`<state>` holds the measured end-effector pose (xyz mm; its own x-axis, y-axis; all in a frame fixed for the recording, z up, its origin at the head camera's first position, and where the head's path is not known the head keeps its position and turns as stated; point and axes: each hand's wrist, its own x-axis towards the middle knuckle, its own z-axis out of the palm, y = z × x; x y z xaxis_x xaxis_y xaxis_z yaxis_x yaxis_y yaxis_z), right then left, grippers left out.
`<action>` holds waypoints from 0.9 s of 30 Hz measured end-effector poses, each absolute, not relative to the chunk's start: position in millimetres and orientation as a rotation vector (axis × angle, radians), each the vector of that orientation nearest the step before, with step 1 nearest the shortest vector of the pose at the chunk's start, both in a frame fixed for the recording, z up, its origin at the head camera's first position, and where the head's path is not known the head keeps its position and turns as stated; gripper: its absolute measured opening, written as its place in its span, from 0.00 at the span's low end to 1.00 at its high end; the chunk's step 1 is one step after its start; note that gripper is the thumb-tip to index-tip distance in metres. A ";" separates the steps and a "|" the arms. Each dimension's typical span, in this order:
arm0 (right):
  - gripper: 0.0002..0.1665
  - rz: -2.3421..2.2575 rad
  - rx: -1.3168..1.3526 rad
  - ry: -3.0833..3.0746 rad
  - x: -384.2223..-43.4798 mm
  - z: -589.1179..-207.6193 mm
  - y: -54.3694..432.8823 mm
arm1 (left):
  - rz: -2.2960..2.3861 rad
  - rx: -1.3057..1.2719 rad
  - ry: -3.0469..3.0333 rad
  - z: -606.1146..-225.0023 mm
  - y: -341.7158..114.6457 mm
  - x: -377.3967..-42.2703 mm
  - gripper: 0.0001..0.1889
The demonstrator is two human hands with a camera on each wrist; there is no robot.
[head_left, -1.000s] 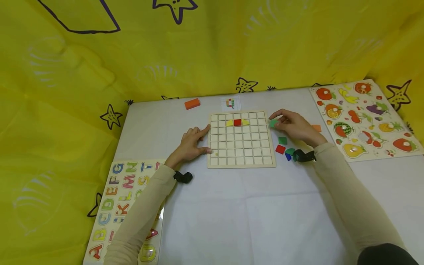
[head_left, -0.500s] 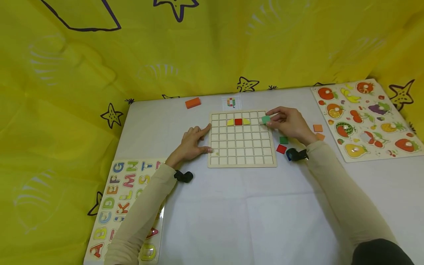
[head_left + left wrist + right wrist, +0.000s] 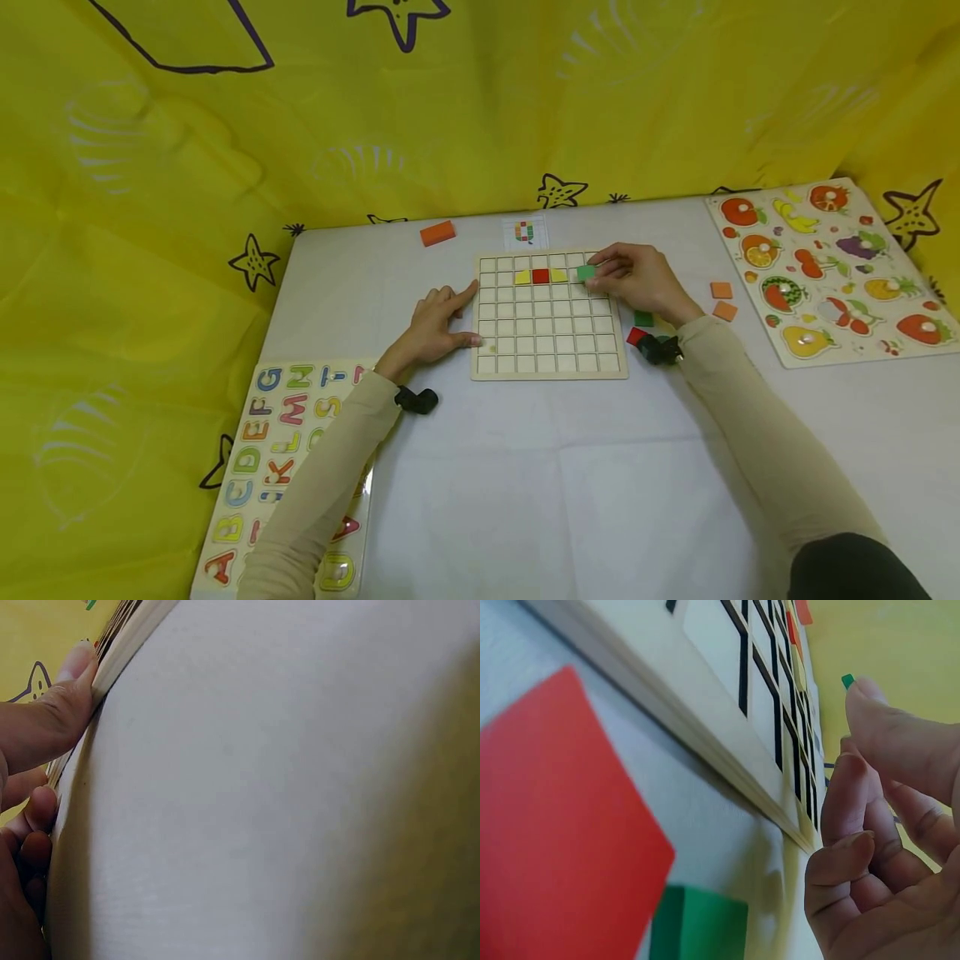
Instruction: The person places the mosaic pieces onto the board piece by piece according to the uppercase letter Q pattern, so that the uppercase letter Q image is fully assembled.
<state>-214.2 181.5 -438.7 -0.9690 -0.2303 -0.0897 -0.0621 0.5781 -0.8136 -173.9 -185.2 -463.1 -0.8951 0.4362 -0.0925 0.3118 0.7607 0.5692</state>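
Observation:
A wooden grid board [image 3: 543, 373] lies on the white-covered table. A red square tile [image 3: 541, 276] sits in its second row with a yellow tile on each side. My left hand [image 3: 433, 327] steadies the board's left edge, its thumb and index finger stretched out against the rim; the left wrist view shows the thumb [image 3: 71, 694] pressed there. Over the upper right of the grid, my right hand [image 3: 645, 282] pinches a green square tile [image 3: 586, 273]. Only a green corner [image 3: 847, 680] shows past the thumb in the right wrist view.
Right of the board lie a green tile [image 3: 643, 318] and a red tile [image 3: 636, 335], partly behind the right wrist camera. Farther right are two orange tiles [image 3: 722, 290] and a fruit puzzle [image 3: 795, 354]. A pattern card [image 3: 524, 232], orange block [image 3: 437, 233] and letter puzzle [image 3: 251, 442] also lie around.
My right hand has carried the green tile leftward from beside the board to over the grid's second row. The left hand has stayed at the board's edge.

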 end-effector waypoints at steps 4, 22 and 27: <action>0.19 -1.337 -0.276 2.618 -215.2 -440.6 176.2 | 0.830 0.582 2.736 -463.1 -184.7 -173.8 0.52; 0.20 -1.283 -0.361 2.618 -214.1 -442.7 158.9 | 0.829 0.579 2.741 -463.0 -185.3 -173.6 0.52; 0.20 -1.275 -0.354 2.614 -214.6 -444.3 153.9 | 0.831 0.582 2.742 -463.7 -185.1 -173.6 0.52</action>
<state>-214.6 153.9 -444.3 -0.9488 -0.3048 -0.0834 -0.1219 0.5966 -0.7932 -173.6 -185.1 -463.7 -0.8979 0.4306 -0.0914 0.3075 0.7621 0.5698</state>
